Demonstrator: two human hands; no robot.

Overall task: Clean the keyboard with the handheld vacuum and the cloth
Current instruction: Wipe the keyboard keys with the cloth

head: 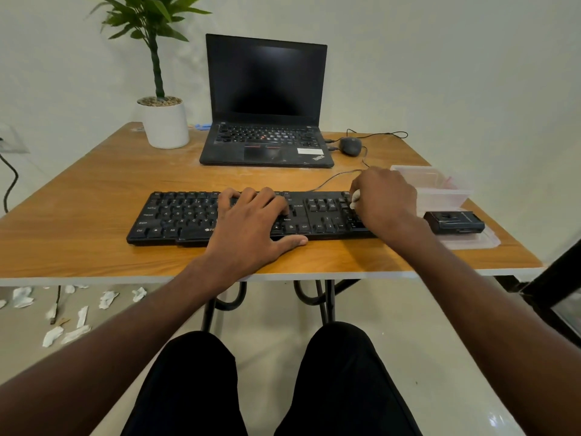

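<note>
While one wooden table (94, 196) carries one laptop (266, 102), one black keyboard (176, 217) lies at its front, the left hand (251, 221) flat on the keys, the right hand (385, 199) pinching one white cloth (355, 198).

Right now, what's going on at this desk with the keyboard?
A person is cleaning a black keyboard on a wooden table. The left hand lies flat across the middle keys, steadying it. The right hand holds a small white cloth against the number-pad end. A small black device, possibly the handheld vacuum, lies unused at the right. A closed-down laptop sits behind.
</note>
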